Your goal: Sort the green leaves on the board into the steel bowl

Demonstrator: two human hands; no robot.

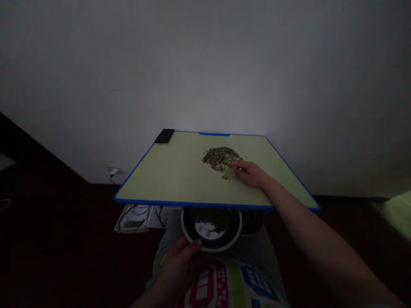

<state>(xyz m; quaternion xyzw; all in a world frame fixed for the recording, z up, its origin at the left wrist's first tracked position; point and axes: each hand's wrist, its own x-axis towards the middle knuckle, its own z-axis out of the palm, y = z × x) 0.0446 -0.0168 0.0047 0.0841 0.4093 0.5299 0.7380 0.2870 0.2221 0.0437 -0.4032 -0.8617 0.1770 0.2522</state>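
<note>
My left hand (183, 256) grips the near-left rim of a round metal bowl (189, 235), thumb over the edge. The bowl sits at my lap, its far side under the table's front edge, with small dark greenish grains (220, 220) inside. Over the table, my right hand (252, 172) is closed on a pale, fan-shaped piece (229, 172) that looks thin; its exact kind is too dim to tell. That piece touches the tabletop at the near side of a spread heap of small green-brown grains, perhaps beans (221, 157).
The pale table (167, 179) has a blue edge and stands against a grey wall (205, 64). A dark phone (165, 136) lies at its back-left corner. Below on the left are a box with cables (133, 218) and a plugged-in charger (114, 171). A printed bag or cloth (236, 282) covers my lap.
</note>
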